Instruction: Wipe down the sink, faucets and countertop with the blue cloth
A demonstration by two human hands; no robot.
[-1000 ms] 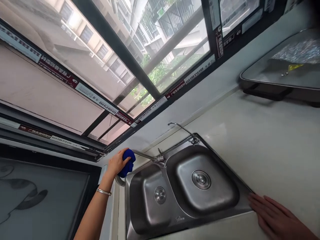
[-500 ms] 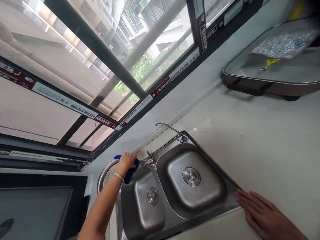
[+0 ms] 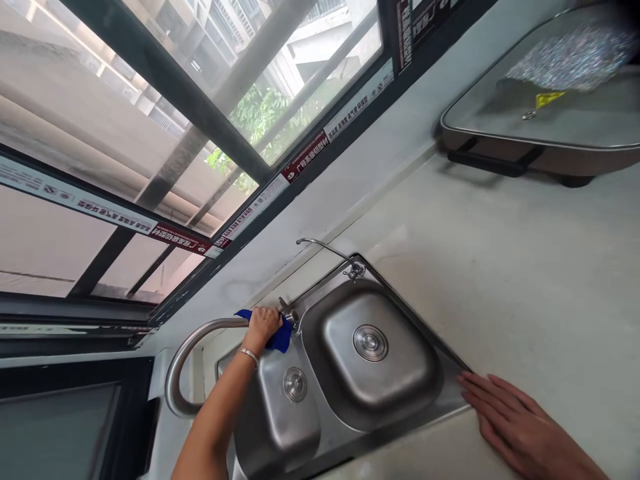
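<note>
A blue cloth [image 3: 281, 337] is wrapped round the base part of the large curved faucet [image 3: 187, 350], and my left hand [image 3: 265, 327] grips it there, fingers closed. Below lies a steel double sink with a small left basin [image 3: 285, 420] and a larger right basin [image 3: 395, 373], each with a round drain. My right hand [image 3: 520, 417] rests flat at the sink's right front corner, holding nothing. A thin second tap [image 3: 325, 247] stands at the back of the larger basin.
On the pale counter [image 3: 500, 267] at the upper right stands an electric pan [image 3: 550, 155] with a glass lid [image 3: 480, 120] and a silvery wrapped item [image 3: 575, 60] on it. A dark-framed window [image 3: 195, 120] runs behind the sink.
My left hand and the cloth have slid along the faucet toward its base, baring more of the curved spout. The view has shifted slightly. My right hand stays at the sink's corner.
</note>
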